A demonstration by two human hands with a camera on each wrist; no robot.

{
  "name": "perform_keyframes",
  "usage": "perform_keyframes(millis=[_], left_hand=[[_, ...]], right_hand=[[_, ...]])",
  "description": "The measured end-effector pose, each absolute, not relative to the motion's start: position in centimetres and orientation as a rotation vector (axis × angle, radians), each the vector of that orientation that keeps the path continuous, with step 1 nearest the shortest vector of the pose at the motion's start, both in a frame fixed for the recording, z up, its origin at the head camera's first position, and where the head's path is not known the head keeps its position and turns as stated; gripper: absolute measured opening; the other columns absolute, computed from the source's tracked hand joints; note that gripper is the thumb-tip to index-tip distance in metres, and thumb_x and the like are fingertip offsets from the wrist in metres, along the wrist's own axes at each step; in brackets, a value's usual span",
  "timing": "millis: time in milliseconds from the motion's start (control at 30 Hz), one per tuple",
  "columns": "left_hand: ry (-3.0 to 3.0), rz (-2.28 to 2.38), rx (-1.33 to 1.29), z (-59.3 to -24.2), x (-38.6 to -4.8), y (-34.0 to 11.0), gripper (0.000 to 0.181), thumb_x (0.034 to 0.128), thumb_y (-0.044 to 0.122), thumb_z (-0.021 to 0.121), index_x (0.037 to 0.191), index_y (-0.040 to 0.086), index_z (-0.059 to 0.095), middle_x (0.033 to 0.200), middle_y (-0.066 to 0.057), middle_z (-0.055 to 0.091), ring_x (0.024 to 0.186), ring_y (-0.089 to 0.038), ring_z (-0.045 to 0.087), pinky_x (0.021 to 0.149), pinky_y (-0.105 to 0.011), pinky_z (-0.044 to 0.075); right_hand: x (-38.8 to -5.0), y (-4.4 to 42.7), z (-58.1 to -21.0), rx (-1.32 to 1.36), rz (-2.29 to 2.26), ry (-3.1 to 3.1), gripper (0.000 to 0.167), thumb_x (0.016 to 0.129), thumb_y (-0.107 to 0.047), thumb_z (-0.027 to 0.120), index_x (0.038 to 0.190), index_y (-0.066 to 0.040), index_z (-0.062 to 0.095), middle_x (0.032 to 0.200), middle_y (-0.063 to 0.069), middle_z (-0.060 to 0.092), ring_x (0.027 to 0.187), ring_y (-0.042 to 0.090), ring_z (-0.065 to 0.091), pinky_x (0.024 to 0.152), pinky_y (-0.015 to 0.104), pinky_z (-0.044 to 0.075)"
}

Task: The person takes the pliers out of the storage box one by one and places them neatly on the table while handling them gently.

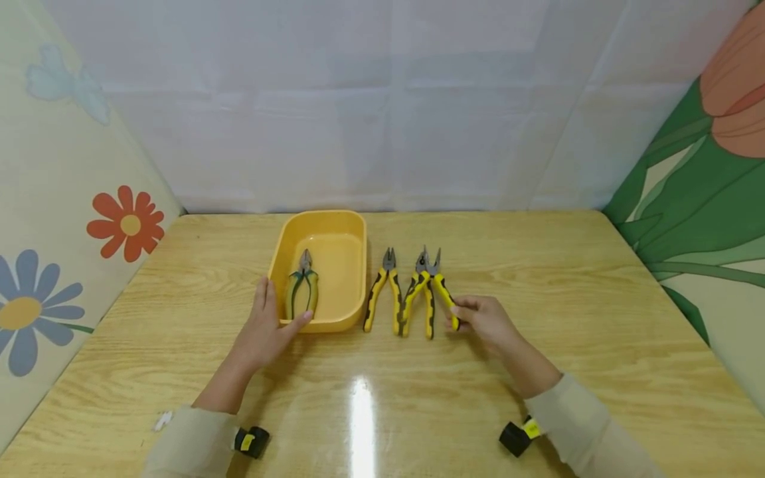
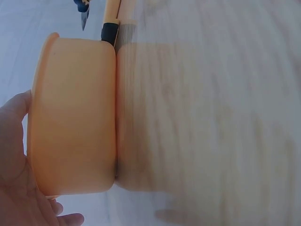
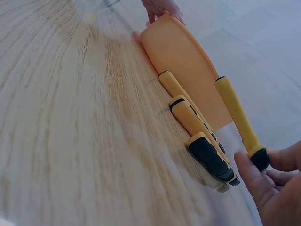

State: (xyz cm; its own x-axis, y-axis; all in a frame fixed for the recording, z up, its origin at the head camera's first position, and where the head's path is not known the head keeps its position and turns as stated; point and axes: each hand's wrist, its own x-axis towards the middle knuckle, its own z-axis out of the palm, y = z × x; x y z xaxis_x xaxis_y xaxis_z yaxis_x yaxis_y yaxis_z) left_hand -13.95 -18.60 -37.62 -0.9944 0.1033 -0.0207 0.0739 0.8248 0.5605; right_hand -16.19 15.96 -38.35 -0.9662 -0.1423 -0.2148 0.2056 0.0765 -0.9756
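Note:
A yellow plastic bin (image 1: 337, 279) stands on the table. My left hand (image 1: 265, 332) holds its near-left corner, thumb over the near rim and fingers along the left wall. Inside the bin lie pliers with yellow-green handles (image 1: 292, 295), jaws pointing away. My right hand (image 1: 487, 322) pinches one handle of yellow-and-black pliers (image 1: 445, 295), their jaws open; in the right wrist view, the other handle (image 3: 237, 113) rises above the pliers on the table. The held pair overlaps a second pair (image 1: 430, 315) in the head view. A third pair (image 1: 375, 299) lies beside the bin.
The wooden table (image 1: 568, 279) meets a white backdrop (image 1: 370, 119) at its far edge. Printed panels flank it on both sides. A small white scrap (image 1: 163, 420) lies near the left sleeve. Black wrist devices (image 1: 254, 442) hang by both sleeves.

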Motion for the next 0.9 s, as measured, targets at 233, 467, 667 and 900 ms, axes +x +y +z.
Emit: perform_keyframes(millis=[233,467,667,900], left_hand=[[2.945,0.905,0.134,-37.5,-14.0,-18.6,0.097,0.0805,0.059,0.040,0.134,-0.001,-0.013,0.139,-0.014,-0.021,0.124,-0.042,0.007,0.094,-0.055,0.018],[2.946,0.905,0.138,-37.4,-14.1,-18.5,0.097,0.0805,0.059,0.040,0.134,-0.001,-0.013,0.139,-0.013,-0.021,0.123,-0.043,0.008,0.093,-0.056,0.019],[2.945,0.911,0.145,-37.5,-14.0,-18.6,0.096,0.0816,0.057,0.042,0.134,-0.002,-0.012,0.139,-0.014,-0.021,0.123,-0.043,0.009,0.093,-0.056,0.019],[2.936,0.925,0.140,-37.5,-13.9,-18.7,0.095,0.0819,0.056,0.042,0.134,-0.001,-0.013,0.139,-0.014,-0.021,0.124,-0.042,0.008,0.094,-0.055,0.018]], right_hand=[[-16.2,16.4,-38.3,0.056,-1.957,2.129,0.033,0.087,0.007,0.041,0.113,0.026,0.036,0.078,0.017,0.058,0.066,0.018,0.061,0.064,0.028,0.050],[-16.1,17.0,-38.5,0.031,-1.940,2.145,0.030,0.087,0.007,0.041,0.109,0.027,0.038,0.076,0.015,0.058,0.066,0.017,0.060,0.064,0.028,0.050],[-16.1,17.4,-38.8,0.010,-1.947,2.136,0.029,0.086,0.008,0.040,0.108,0.027,0.039,0.072,0.011,0.057,0.065,0.016,0.059,0.066,0.031,0.049],[-16.1,18.1,-38.7,0.048,-1.911,2.171,0.034,0.087,0.006,0.041,0.115,0.025,0.034,0.079,0.018,0.058,0.067,0.017,0.060,0.065,0.026,0.049]])
